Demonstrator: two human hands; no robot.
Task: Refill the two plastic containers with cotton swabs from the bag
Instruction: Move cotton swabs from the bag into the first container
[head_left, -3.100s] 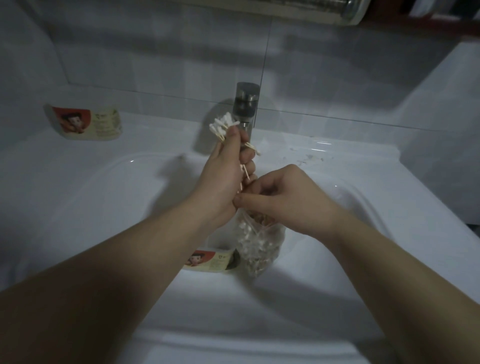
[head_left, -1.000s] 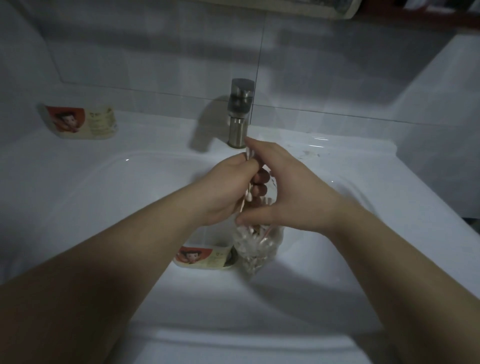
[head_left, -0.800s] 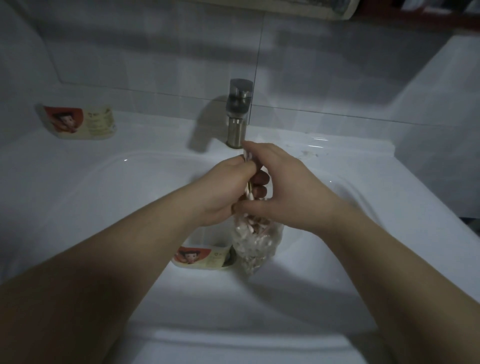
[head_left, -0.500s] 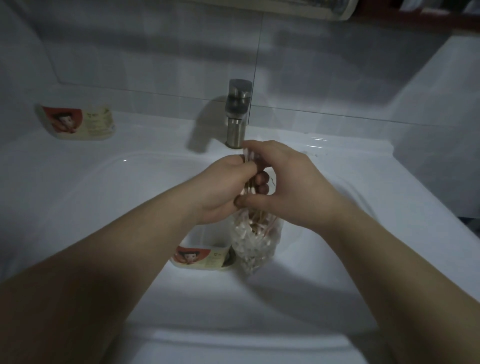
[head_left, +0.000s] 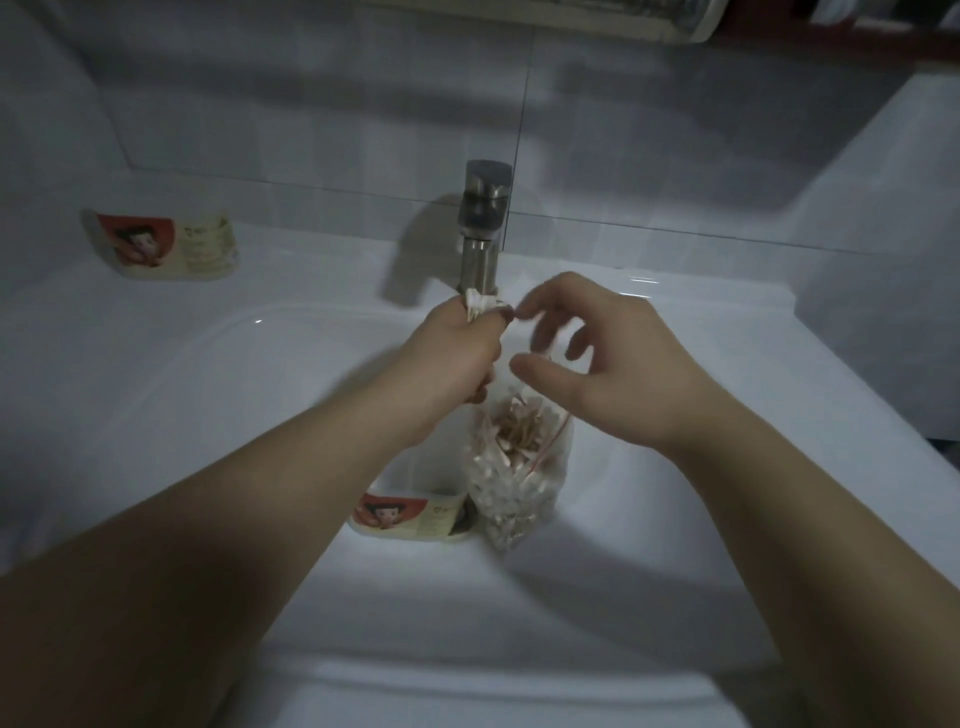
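Note:
My left hand (head_left: 451, 358) grips a small bundle of cotton swabs (head_left: 475, 302), their white tips poking out above my fist just under the faucet. My right hand (head_left: 597, 364) hovers beside it with fingers spread and loosely bent, holding nothing. Below both hands a clear plastic bag (head_left: 514, 467) full of swabs stands open in the sink basin. A plastic container with a red cartoon label (head_left: 410, 517) lies in the basin just left of the bag, partly hidden by my left forearm. The second labelled container (head_left: 166, 244) lies on the counter at the far left.
A steel faucet (head_left: 483, 223) stands at the back of the white sink (head_left: 208, 374). Tiled wall rises behind, and a white ledge (head_left: 883, 218) rises at the right. The drain is mostly hidden by the container and bag.
My right hand has let go of the bag's mouth and opened, drawing slightly right. My left hand has risen a little, so the swab tips show above it. The bag now stands open on its own.

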